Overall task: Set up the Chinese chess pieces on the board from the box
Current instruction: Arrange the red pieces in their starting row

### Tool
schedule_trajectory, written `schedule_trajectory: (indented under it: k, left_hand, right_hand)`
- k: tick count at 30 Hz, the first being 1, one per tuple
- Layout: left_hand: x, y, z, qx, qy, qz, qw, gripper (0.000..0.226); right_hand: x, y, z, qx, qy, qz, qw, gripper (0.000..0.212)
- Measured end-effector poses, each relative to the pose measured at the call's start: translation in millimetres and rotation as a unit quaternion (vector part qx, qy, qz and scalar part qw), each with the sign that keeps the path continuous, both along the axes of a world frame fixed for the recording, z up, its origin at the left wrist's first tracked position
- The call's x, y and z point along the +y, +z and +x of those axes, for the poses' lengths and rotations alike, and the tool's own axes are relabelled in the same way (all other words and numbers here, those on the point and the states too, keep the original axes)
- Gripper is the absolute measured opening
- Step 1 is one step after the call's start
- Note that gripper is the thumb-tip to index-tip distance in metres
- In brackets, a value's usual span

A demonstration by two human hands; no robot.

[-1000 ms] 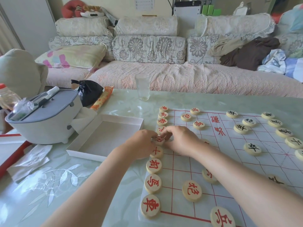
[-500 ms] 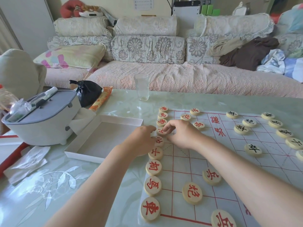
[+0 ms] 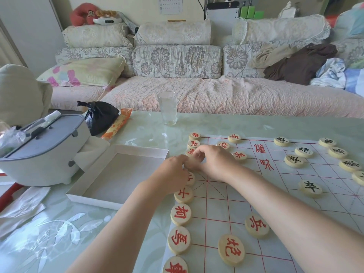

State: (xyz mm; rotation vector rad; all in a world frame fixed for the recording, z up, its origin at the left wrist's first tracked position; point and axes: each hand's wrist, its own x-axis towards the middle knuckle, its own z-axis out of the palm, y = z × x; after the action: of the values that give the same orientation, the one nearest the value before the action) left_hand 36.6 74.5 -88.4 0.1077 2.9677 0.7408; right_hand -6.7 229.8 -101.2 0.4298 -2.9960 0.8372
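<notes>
— Which piece are you on?

— One in the red row [image 3: 183, 195] along the left edge of the board [image 3: 216, 205], about midway down it. The red piece itself is hidden under my fingers.

— And your grip?

— My right hand [image 3: 214, 162] has its fingertips curled down into a narrow pinch. I judge it holds that piece by the rim. My left hand [image 3: 171, 176] lies knuckles-up just beside it, over the row. Whether it grips anything I cannot tell.

— How will they handle?

— Flat wooden discs, by the look: light, stiff, smooth-faced and not fragile. They sit low, so I'd put thumb and forefinger on opposite sides of the rim, lift, and set the piece on its crossing. The board looks like a thin sheet on a glossy table [image 3: 59, 233]. I'd lift rather than shove, or the sheet may creep and carry the neighbours off their points.

— What's around?

— A red cannon [image 3: 231, 250] and a red soldier [image 3: 257, 225] stand near me, further in. The black pieces [image 3: 311, 188] are across the board to my right. The white box [image 3: 137, 151] lies open just left of the board, with a grey tub [image 3: 39, 146] beyond it. A glass [image 3: 167, 108] stands past the far edge.
</notes>
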Motion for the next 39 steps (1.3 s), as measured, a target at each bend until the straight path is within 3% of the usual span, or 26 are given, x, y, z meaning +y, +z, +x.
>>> schedule_trajectory:
  k: [13,24,29,33,39]
  left_hand:
    - [-2,3,0,-0.011,0.004,-0.003,1.0,0.048]
    - [-1,-1,-6,-0.017,-0.004,-0.019,1.0,0.037]
    - [-5,10,-17,0.006,0.019,0.012,1.0,0.047]
    - [-10,22,-38,0.019,0.044,0.014,0.999,0.053]
    - [5,17,-55,-0.007,0.003,-0.022,1.0,0.056]
  right_hand:
    - [-3,-1,4,-0.027,-0.005,-0.011,1.0,0.031]
    - [-2,-6,2,-0.028,-0.007,-0.016,0.999,0.024]
    - [6,4,-3,-0.018,-0.028,-0.062,0.998,0.022]
    - [12,10,-8,0.002,-0.054,-0.027,0.998,0.014]
    - [1,7,-28,0.013,-0.046,0.002,0.999,0.029]
